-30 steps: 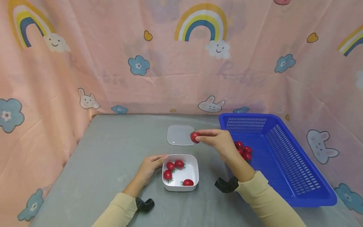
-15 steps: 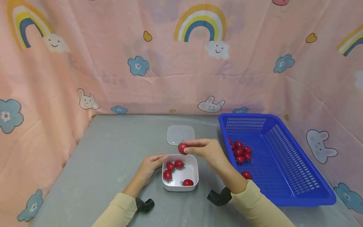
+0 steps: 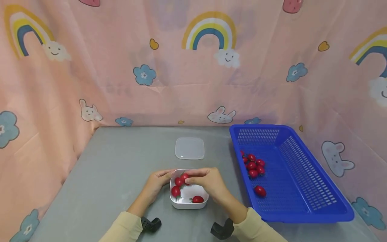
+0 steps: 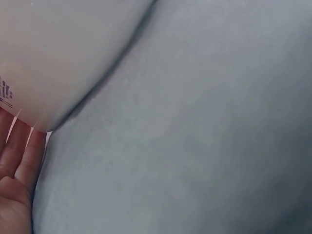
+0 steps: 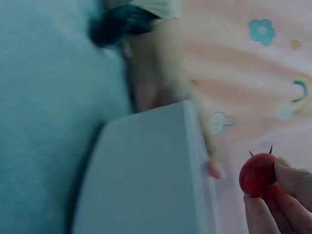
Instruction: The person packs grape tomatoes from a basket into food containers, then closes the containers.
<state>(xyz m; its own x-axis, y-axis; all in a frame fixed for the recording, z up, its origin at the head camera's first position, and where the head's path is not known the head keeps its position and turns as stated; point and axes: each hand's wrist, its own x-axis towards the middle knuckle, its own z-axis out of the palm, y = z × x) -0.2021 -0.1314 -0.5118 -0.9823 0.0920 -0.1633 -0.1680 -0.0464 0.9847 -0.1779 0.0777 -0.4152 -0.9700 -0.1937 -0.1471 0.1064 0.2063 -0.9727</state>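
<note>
The right hand [image 3: 212, 184] pinched a small tomato [image 5: 256, 174] over the far left part of the white box [image 3: 188, 206], while the left hand [image 3: 155, 185] rested nearly straight fingers against the box's left side. The tomato was probably light, smooth and slightly slippery, its skin easily bruised; a gentle hold round its middle seemed best.

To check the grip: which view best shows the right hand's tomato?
Right wrist view: the tomato is large, pinched by the right hand. The head view shows it small, partly covered; the left wrist view lacks it.
</note>
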